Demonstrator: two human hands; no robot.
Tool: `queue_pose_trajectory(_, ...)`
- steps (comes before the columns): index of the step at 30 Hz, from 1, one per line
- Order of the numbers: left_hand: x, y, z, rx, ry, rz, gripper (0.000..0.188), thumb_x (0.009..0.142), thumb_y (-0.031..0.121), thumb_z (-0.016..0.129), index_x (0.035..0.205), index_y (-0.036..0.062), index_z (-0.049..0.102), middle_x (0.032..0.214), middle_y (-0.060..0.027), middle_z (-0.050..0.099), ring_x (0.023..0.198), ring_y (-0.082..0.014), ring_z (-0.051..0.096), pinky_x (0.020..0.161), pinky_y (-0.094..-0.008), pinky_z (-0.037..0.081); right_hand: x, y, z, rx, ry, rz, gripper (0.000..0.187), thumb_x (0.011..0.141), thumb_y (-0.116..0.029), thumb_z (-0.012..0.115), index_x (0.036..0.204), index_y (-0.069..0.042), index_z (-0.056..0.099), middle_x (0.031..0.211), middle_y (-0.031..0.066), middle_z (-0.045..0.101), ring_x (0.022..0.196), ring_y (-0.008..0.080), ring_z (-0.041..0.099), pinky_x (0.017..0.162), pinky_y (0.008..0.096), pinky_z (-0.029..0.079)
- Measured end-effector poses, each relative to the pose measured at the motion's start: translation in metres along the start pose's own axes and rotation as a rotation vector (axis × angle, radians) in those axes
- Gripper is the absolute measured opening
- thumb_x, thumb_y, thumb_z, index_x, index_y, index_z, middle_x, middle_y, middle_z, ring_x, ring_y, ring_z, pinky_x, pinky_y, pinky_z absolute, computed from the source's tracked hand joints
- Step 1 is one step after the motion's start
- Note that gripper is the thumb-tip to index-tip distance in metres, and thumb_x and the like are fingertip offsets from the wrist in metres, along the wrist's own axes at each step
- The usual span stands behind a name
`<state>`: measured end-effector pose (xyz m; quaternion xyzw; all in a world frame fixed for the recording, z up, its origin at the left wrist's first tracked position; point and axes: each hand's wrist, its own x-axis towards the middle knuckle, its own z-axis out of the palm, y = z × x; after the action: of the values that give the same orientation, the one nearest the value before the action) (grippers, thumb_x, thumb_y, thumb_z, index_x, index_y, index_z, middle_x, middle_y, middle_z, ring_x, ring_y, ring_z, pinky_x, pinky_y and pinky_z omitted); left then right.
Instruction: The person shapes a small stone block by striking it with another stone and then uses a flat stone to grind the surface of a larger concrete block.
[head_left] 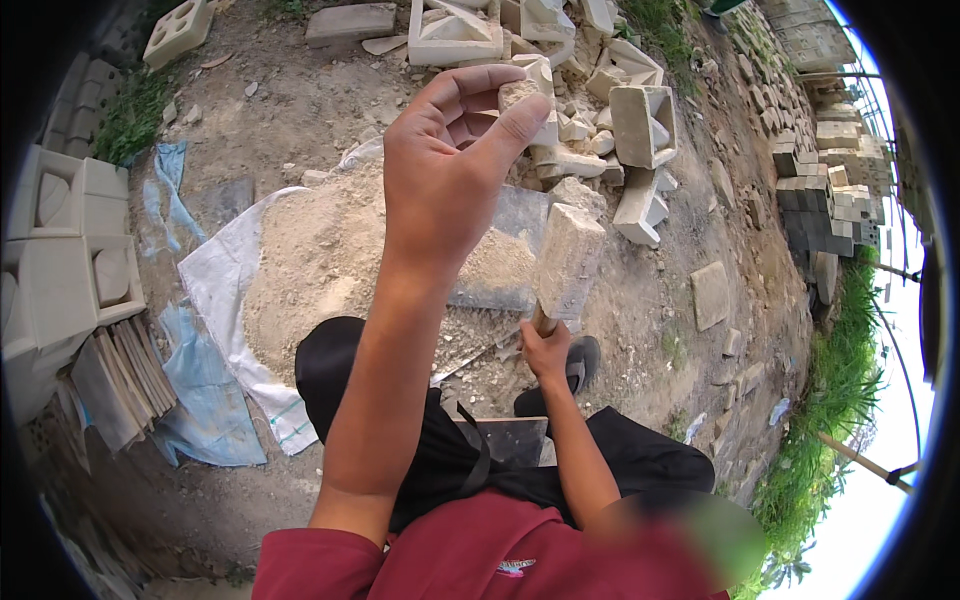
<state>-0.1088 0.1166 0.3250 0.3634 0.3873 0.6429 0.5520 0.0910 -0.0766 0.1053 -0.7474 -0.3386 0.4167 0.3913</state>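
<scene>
My left hand [445,165] is raised over the work area, pinching a small pale chunk of broken block [518,94] between thumb and fingers. My right hand [545,350] is closed around the short handle of a mallet [570,262], whose big, blocky head is coated in pale dust. The mallet head stands at the right end of a flat grey slab [480,296] strewn with crumbs. Left of the slab, a heap of crushed, sandy material [315,265] lies on a white woven sheet [215,265].
Broken cream-coloured blocks [455,38] are piled at the far side, with a hollow block [632,127] at the pile's right. Moulded blocks [110,190] and thin boards [125,375] stand at the left by blue plastic sheeting [205,385]. Stacked bricks [805,200] and grass [840,350] line the right.
</scene>
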Motion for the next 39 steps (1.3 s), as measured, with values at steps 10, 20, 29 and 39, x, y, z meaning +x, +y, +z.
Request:
queue_pose_trajectory(10, -0.001, -0.001, -0.01, 0.01, 0.024, -0.027, 0.029, 0.083, 0.015, 0.072, 0.105, -0.0016, 0.064, 0.088, -0.0058, 0.067, 0.075, -0.0088, 0.06, 0.07, -0.0225, 0.045, 0.0, 0.012, 0.0, -0.137, -0.053, 0.191, 0.022, 0.075, -0.017, 0.067, 0.073, 0.003, 0.059, 0.056, 0.0077, 0.058, 0.045, 0.0163, 0.057, 0.043, 0.0303, 0.045)
queue_pose_trajectory(20, 0.003, -0.001, -0.015, -0.024, 0.024, 0.021, 0.03, 0.083, 0.017, 0.072, 0.105, -0.001, 0.065, 0.09, -0.0063, 0.068, 0.076, -0.0094, 0.061, 0.07, -0.0234, 0.046, 0.014, 0.019, -0.007, -0.157, -0.179, 0.388, 0.018, 0.078, -0.016, 0.063, 0.073, 0.001, 0.058, 0.057, 0.0054, 0.057, 0.045, 0.015, 0.057, 0.041, 0.0286, 0.044)
queue_pose_trajectory(29, 0.002, 0.005, -0.016, -0.037, 0.023, 0.013, 0.028, 0.084, 0.018, 0.071, 0.105, -0.0002, 0.065, 0.088, -0.0051, 0.068, 0.076, -0.0088, 0.061, 0.071, -0.0231, 0.045, 0.001, 0.052, 0.017, -0.218, 0.021, 0.213, 0.025, 0.075, -0.021, 0.067, 0.067, 0.002, 0.06, 0.055, 0.0075, 0.059, 0.046, 0.0157, 0.059, 0.045, 0.0317, 0.046)
queue_pose_trajectory(39, 0.004, 0.005, -0.031, -0.047, 0.039, 0.027, 0.028, 0.084, 0.017, 0.071, 0.105, 0.0002, 0.065, 0.088, -0.0048, 0.068, 0.075, -0.0083, 0.061, 0.07, -0.0228, 0.046, 0.004, 0.01, 0.033, -0.164, -0.013, 0.075, 0.027, 0.074, -0.023, 0.068, 0.075, 0.004, 0.064, 0.057, 0.0102, 0.061, 0.047, 0.0187, 0.06, 0.046, 0.0334, 0.047)
